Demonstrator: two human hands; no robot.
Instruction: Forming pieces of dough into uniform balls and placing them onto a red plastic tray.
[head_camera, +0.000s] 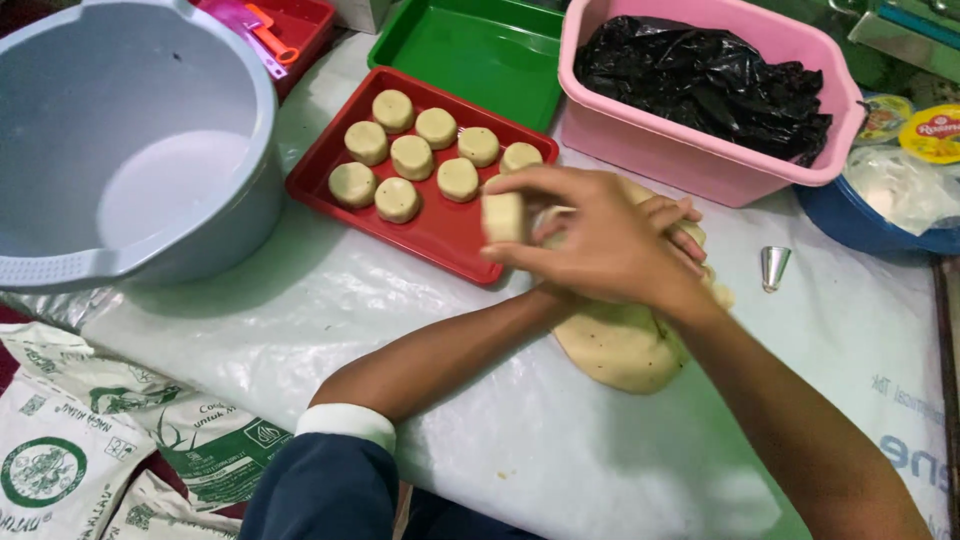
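My right hand (600, 250) reaches in from the lower right and pinches a small pale dough piece (503, 216) at its fingertips, just over the near corner of a red tray (440, 240). Several round dough pieces (412, 157) lie in rows on that tray. My left hand (682, 222) lies mostly hidden under the right one; only its curled fingers show, wrapped over the top of a large flat dough lump (620, 350) on the white plastic sheet (400, 330).
A big grey tub (150, 150) stands at the left. Behind are a green tray (480, 50), a pink tub (690, 150) holding a black plastic bag (700, 75), and a blue bowl (870, 225). A small metal nozzle (774, 266) lies at the right. Printed sacks (80, 440) sit lower left.
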